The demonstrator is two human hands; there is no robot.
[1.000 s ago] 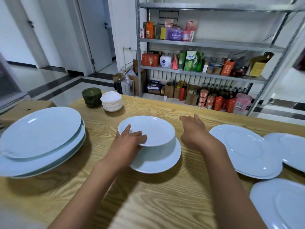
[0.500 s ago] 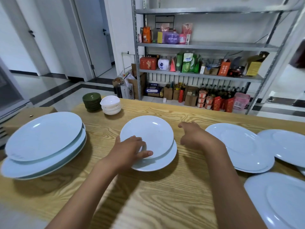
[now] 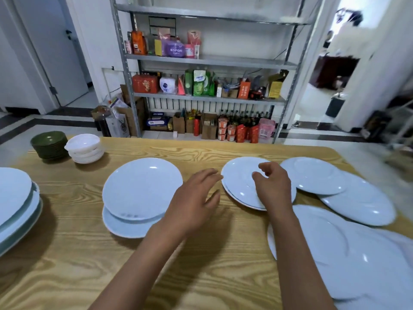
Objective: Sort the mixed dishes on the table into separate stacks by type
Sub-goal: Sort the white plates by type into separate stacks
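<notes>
Two pale blue deep plates (image 3: 140, 191) sit stacked at the table's middle, the upper one shifted off-centre. My left hand (image 3: 192, 202) hovers just right of them, fingers spread, holding nothing. My right hand (image 3: 271, 186) rests over a medium plate (image 3: 240, 184), fingers curled and apart, not gripping it. Further right lie an overlapping medium plate (image 3: 312, 177), a larger plate (image 3: 362, 200) and a big plate (image 3: 335, 253) near the front. A stack of large plates (image 3: 15, 204) stands at the left edge.
Dark green bowls (image 3: 50, 145) and white bowls (image 3: 85, 148) are stacked at the far left of the wooden table (image 3: 201, 276). Behind stands a metal shelf (image 3: 207, 61) of groceries. A person (image 3: 348, 30) is in the doorway at the right.
My left hand has let go of the deep plate and moved right. My right hand has shifted right onto the medium plate. The view has turned right.
</notes>
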